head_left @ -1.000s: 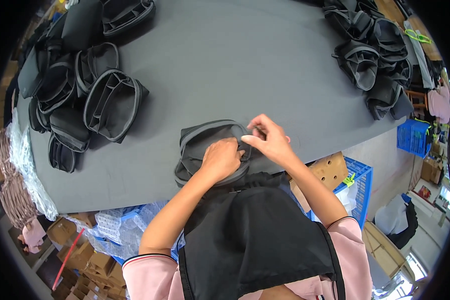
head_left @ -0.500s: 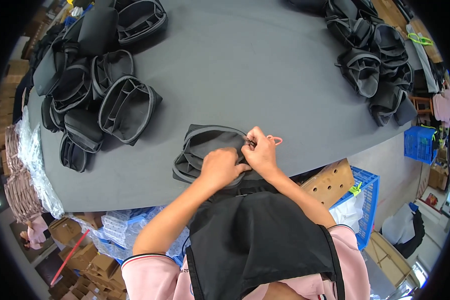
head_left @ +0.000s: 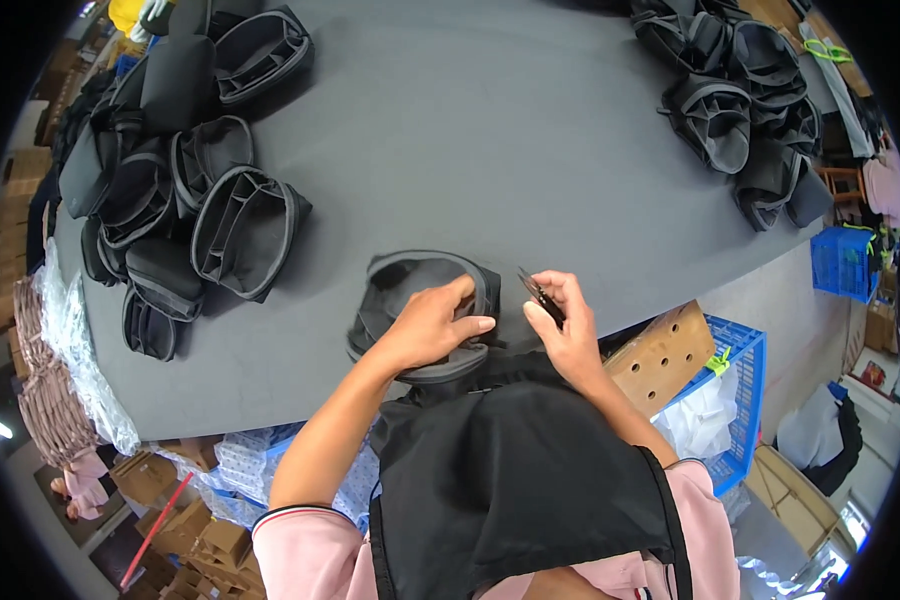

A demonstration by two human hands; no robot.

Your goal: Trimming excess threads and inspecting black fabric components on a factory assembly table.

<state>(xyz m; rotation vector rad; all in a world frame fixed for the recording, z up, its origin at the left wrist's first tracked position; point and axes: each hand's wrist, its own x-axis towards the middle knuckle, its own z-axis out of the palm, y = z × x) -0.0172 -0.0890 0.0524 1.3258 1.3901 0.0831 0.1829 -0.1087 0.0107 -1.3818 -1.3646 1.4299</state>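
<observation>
A black open-topped pouch (head_left: pixel 395 285) with a grey-edged rim and inner dividers sits near the table's front edge. My left hand (head_left: pixel 428 325) grips its right wall, fingers inside and thumb near the rim. Just right of the pouch, apart from it, my right hand (head_left: pixel 572 328) holds small dark thread snips (head_left: pixel 542 297), their pointed tip toward the upper left. The grip part of the snips is mostly hidden by my fingers.
More black pouches (head_left: pixel 245 232) are heaped on the grey table (head_left: pixel 440 150) at left, and another heap (head_left: pixel 708 120) lies at far right. Below the front edge stand a blue crate (head_left: pixel 745 400), a brown board with holes (head_left: pixel 660 360) and clear plastic wrap (head_left: pixel 245 470).
My right hand has moved off the pouch's rim to the right, and the snips now show in it. My left hand has shifted slightly, its fingers reaching over the pouch's right wall.
</observation>
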